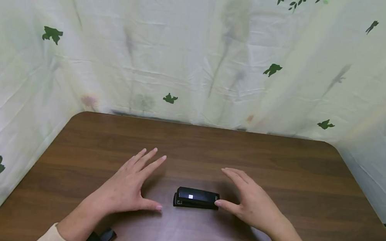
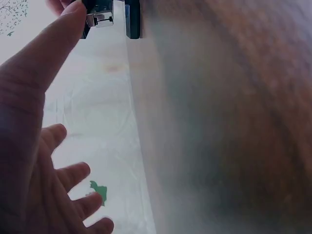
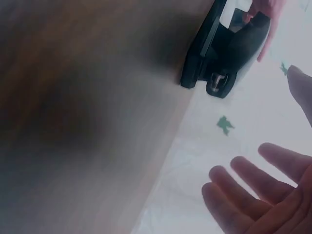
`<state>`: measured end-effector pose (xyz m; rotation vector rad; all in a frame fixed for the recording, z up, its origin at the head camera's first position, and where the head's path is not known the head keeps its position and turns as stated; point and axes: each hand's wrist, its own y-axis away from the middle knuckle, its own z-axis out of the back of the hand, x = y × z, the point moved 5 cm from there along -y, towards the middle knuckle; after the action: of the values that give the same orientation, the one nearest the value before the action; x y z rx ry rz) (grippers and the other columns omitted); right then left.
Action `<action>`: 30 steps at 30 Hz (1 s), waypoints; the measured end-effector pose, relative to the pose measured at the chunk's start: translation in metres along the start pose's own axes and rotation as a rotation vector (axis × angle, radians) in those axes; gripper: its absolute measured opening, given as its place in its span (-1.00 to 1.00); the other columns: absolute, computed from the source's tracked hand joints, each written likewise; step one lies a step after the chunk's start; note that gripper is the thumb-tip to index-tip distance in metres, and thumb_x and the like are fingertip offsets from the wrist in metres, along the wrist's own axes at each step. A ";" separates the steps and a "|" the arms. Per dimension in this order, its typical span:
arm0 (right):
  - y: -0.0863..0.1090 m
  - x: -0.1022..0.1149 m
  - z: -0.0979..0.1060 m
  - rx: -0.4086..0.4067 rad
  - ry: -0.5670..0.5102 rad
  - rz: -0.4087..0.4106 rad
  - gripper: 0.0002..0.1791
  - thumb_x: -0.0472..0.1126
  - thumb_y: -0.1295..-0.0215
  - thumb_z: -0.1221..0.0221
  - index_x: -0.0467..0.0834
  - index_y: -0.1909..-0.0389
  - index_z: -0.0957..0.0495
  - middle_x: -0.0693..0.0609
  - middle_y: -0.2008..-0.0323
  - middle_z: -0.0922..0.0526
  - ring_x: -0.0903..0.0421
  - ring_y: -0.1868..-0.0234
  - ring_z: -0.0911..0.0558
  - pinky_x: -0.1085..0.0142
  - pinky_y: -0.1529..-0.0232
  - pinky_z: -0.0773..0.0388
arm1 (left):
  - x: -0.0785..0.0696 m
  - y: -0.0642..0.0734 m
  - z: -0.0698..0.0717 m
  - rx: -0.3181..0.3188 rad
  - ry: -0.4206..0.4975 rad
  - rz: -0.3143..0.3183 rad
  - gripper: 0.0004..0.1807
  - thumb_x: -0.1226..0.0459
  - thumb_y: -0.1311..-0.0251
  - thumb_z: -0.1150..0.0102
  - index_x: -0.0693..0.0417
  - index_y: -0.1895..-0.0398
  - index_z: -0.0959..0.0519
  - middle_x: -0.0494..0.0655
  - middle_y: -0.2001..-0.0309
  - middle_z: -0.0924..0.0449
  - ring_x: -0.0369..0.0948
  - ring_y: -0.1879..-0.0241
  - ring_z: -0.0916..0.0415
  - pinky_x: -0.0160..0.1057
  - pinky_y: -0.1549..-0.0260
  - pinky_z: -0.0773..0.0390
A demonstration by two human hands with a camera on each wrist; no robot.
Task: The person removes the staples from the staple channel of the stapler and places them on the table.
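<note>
A black stapler [image 1: 197, 198] lies lengthwise across the wooden table, between my two hands. My left hand [image 1: 127, 188] hovers left of it with the fingers spread and the thumb pointing toward its near end; a gap separates them. On the other side, my right hand [image 1: 253, 204] has its fingers extended, and its thumb tip overlaps the stapler's right end in the head view. The right wrist view shows the stapler [image 3: 226, 48] apart from that hand's fingers. In the left wrist view only part of the stapler [image 2: 132, 19] shows at the top edge.
The brown tabletop [image 1: 107, 135] has rounded far corners. A pale curtain [image 1: 192, 50] with green leaf and bird shapes hangs behind the table and along both sides. Black wrist straps [image 1: 101, 239] show below the cream sleeves.
</note>
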<state>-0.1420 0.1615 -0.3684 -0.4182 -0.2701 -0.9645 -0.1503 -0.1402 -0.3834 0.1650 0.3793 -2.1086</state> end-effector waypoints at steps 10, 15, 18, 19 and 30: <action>-0.015 0.019 -0.004 -0.008 -0.099 0.049 -0.27 0.28 -0.05 -0.21 0.26 -0.27 -0.23 0.32 -0.16 -0.35 0.36 -0.13 -0.36 0.24 -0.03 -0.40 | -0.006 -0.002 0.000 0.033 0.173 0.035 0.27 -0.40 0.38 -0.26 -0.40 -0.44 0.23 -0.33 -0.34 -0.08 -0.24 -0.27 -0.10 -0.12 -0.15 -0.22; -0.022 0.027 -0.011 0.032 -0.140 0.055 -0.30 0.27 -0.05 -0.21 0.25 -0.25 -0.27 0.38 -0.15 -0.36 0.38 -0.13 -0.35 0.28 -0.06 -0.37 | -0.014 -0.004 -0.004 0.048 0.280 0.037 0.19 -0.34 0.28 -0.27 -0.44 -0.43 0.19 -0.33 -0.26 -0.25 -0.31 -0.22 -0.18 -0.13 -0.13 -0.25; -0.025 0.033 -0.015 0.063 -0.150 0.062 -0.32 0.24 -0.05 -0.23 0.22 -0.23 -0.30 0.40 -0.12 -0.36 0.39 -0.12 -0.36 0.30 -0.06 -0.36 | -0.018 -0.004 -0.007 0.055 0.324 0.028 0.09 -0.30 0.20 -0.26 -0.48 -0.41 0.12 -0.34 -0.21 -0.31 -0.33 -0.18 -0.23 -0.15 -0.10 -0.28; -0.027 0.035 -0.017 0.075 -0.150 0.066 -0.32 0.23 -0.06 -0.24 0.20 -0.23 -0.32 0.39 -0.11 -0.38 0.39 -0.11 -0.37 0.30 -0.06 -0.37 | -0.019 -0.004 -0.008 0.059 0.335 0.027 0.06 -0.29 0.18 -0.26 -0.49 -0.40 0.10 -0.34 -0.20 -0.32 -0.33 -0.16 -0.25 -0.15 -0.09 -0.29; -0.037 0.055 -0.033 0.125 -0.106 0.155 -0.40 0.08 -0.08 -0.29 0.01 -0.15 -0.42 0.19 0.04 -0.52 0.25 0.03 -0.49 0.31 0.03 -0.41 | -0.028 -0.003 -0.029 0.074 0.495 -0.029 -0.14 -0.16 0.08 -0.30 -0.18 -0.32 -0.23 -0.27 -0.15 -0.37 -0.32 0.01 -0.42 -0.22 0.07 -0.44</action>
<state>-0.1417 0.0876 -0.3673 -0.3708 -0.3861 -0.7710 -0.1387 -0.1066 -0.4026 0.7359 0.5962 -2.0961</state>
